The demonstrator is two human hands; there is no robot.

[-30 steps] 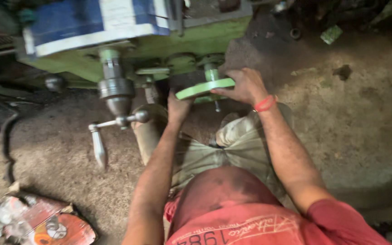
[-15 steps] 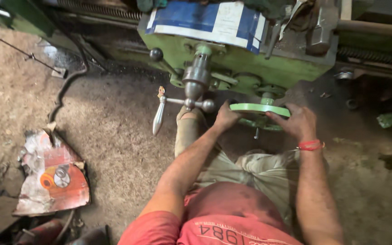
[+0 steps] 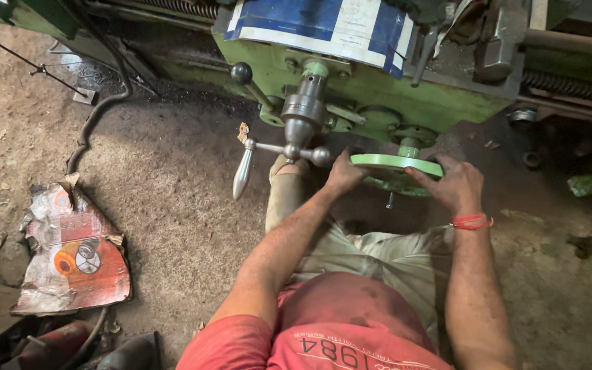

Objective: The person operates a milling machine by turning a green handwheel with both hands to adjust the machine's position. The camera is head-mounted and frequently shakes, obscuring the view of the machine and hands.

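At the machine's front, low at twelve o'clock from our chest: we stand over a green lathe carriage [image 3: 378,89] with both hands on its green handwheel [image 3: 395,163].
Left hand: our left hand [image 3: 345,175] is clenched on the wheel's rim at nine o'clock, thumb over the top.
Right hand: our right hand [image 3: 455,185] grasps the rim at three o'clock, fingers spread along the edge; a red thread band [image 3: 471,221] circles the wrist.
Doing it well: we judge that opposed grips give the steadiest turn, with wrists kept clear of the steel crank handle [image 3: 243,171] at ten o'clock.
Materials: the wheel is flat, round, painted metal, smooth-edged; the crank is polished, tapered steel with ball ends.
Surroundings: gritty, oil-dark earth floor [image 3: 173,171]; a crumpled orange-and-white carton [image 3: 73,257] lies at eight o'clock.
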